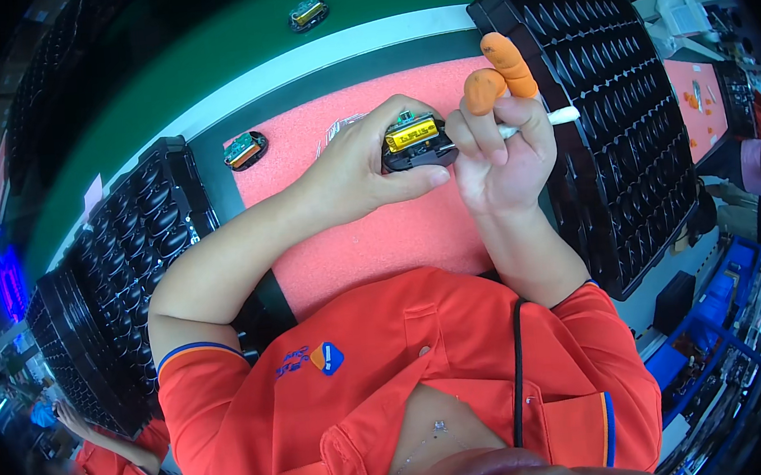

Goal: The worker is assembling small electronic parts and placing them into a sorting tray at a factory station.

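Judging by the head view, close work on the black-and-yellow module (414,137) is underway. Left hand (358,169): fingers half-curled round it, over the pink mat (368,252). Right hand (506,156): fingers pinched on a white-tipped stick (562,116) just beside it. Next move calls for a steady module.

Bright centre, black corners, fisheye-bent edges, soft margins, blue-violet light (10,283) glowing at left
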A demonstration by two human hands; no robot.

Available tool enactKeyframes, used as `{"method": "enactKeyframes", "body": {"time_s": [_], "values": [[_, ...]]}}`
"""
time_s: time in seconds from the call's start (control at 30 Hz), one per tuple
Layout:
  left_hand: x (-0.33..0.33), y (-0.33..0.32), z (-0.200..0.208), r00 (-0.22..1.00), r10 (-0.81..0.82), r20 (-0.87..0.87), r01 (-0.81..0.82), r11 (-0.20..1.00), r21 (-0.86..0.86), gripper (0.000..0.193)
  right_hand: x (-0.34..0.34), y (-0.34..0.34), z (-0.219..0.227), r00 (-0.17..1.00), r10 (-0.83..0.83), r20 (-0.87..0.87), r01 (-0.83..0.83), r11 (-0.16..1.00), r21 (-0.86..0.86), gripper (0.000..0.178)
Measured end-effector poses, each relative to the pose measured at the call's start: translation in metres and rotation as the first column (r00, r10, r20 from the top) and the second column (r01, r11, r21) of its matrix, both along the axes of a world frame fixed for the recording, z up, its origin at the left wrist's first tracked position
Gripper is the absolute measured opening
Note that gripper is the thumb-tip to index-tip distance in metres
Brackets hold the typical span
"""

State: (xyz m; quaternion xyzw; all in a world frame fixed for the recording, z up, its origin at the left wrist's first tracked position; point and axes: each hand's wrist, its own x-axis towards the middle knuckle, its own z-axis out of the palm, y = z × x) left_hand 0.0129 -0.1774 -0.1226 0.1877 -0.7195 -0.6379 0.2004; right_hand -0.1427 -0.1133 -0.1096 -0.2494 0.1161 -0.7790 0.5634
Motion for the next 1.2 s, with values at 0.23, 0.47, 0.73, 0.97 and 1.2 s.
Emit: {"method": "enactKeyframes", "body": {"time_s": [0.23, 0.47, 0.73, 0.97, 1.2], "values": [[-0.003, 0.003, 0.002, 0.999, -0.018, 0.029, 0.017, 0.999, 0.037, 0.049, -0.003, 0.003, 0.000, 0.992, -0.027, -0.121, 0.023, 0.999, -0.036, 0.051], [-0.007, -0.041, 0.032, 0.899, 0.190, 0.395, -0.073, 0.953, -0.293, 0.052, -0.042, 0.037, 0.018, 0.948, -0.220, -0.228, 0.279, 0.922, 0.268, 0.044], [0.037, -0.227, -0.035, 0.642, 0.732, 0.230, -0.282, 0.504, -0.816, 0.058, -0.088, 0.107, 0.035, 0.692, 0.044, -0.721, 0.449, 0.755, 0.477, 0.039], [0.007, -0.221, -0.035, 0.590, 0.783, 0.197, 0.029, 0.223, -0.974, 0.060, -0.186, 0.150, 0.057, 0.008, 0.258, -0.966, 0.899, 0.421, 0.120, 0.047], [-0.061, -0.149, -0.012, 0.735, 0.573, 0.363, 0.150, 0.384, -0.911, 0.042, -0.230, 0.145, 0.029, -0.305, 0.613, -0.729, 0.860, 0.506, 0.065, 0.057]]}}
